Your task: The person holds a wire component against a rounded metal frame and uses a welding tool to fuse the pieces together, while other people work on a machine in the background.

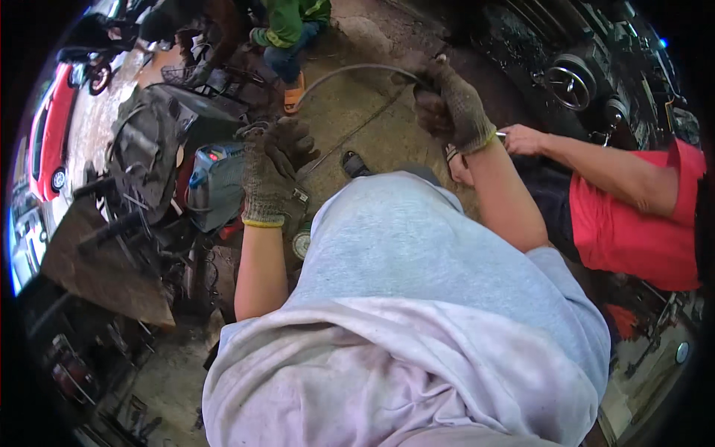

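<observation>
My left hand [274, 167], in a dirty knitted work glove with a yellow cuff, is raised at the left with its fingers curled. My right hand [453, 108], gloved the same way, is closed around a thin grey cable or rod [357, 67]. It bows in an arch over to my left hand's fingertips, where its end is hard to make out. A thin dark line [357, 128] runs slantwise between the hands; I cannot tell whether it is a cord or a mark on the floor. Below my left hand shows a small metal piece [300, 195].
At my right, a person in a red shirt [633, 216] holds something shiny near my right forearm. Another in green [294, 22] is at the far side. Machinery with a handwheel [570, 82] stands far right; bags [145, 153] and a metal sheet [104, 257] lie left.
</observation>
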Motion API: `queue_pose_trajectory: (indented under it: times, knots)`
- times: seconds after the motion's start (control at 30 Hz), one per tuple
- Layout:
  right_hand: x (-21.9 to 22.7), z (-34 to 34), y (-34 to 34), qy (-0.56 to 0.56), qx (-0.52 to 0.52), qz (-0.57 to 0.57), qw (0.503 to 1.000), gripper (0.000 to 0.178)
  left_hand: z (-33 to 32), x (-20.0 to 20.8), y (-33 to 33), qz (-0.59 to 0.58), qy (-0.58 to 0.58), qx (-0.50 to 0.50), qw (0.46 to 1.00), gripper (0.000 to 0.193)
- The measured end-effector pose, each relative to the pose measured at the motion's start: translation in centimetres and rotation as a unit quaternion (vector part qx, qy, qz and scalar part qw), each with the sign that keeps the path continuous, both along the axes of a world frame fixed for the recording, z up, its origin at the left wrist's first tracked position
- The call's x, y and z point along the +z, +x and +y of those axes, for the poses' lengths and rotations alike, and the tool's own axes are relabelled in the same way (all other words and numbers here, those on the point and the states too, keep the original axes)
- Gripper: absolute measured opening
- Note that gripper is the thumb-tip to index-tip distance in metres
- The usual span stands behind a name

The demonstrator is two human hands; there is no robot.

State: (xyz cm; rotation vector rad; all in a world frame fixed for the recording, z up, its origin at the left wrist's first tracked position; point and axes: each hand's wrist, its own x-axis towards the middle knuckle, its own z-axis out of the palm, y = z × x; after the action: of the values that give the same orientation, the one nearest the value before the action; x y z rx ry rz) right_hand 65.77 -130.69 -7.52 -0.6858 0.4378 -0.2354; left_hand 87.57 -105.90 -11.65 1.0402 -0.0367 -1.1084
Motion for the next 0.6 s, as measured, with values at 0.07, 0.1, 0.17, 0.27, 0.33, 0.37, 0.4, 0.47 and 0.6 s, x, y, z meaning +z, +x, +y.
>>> queue_pose_trajectory:
  times: [0.07,0.1,0.17,0.27,0.33,0.37,0.4,0.47,0.6]
  knots:
    - [-0.3,-2.5,2.0,0.046,-0.008,-0.023,0.999,0.061,-1.7,-0.9,2.0,0.013,0.034,-0.025,0.999,0.065]
    - [-0.6,-3.9,3.2,0.072,-0.009,-0.032,0.997,0.062,-2.4,-1.4,3.2,0.015,0.053,-0.028,0.998,0.064]
    - [-1.1,-6.8,5.2,0.096,-0.005,-0.059,0.994,0.064,-4.4,-2.5,5.2,0.021,0.075,-0.03,0.996,0.061]
    - [-2.1,-11.8,8.4,0.118,0.014,-0.078,0.99,0.067,-7.7,-4.0,7.8,0.06,0.116,-0.014,0.991,0.055]
    - [-2.4,-15.2,10.5,0.132,0.008,-0.07,0.989,0.07,-10.3,-5.0,9.6,0.091,0.145,-0.007,0.985,0.049]
    - [-2.8,-17.0,11.6,0.138,0.001,-0.059,0.989,0.064,-11.7,-5.5,10.4,0.076,0.178,-0.005,0.981,0.046]
    - [-3.5,-19.0,12.6,0.143,-0.008,-0.048,0.989,0.058,-13.4,-6.1,11.2,0.061,0.21,-0.004,0.976,0.042]
    - [-5.1,-23.4,14.8,0.088,-0.02,0.015,0.996,0.046,-17.3,-6.3,13.0,0.013,0.263,-0.016,0.965,0.035]
    - [-8.6,-32.8,19.0,-0.193,0.026,0.199,0.961,0.029,-23.7,-9.3,15.9,-0.252,0.261,-0.095,0.927,0.029]
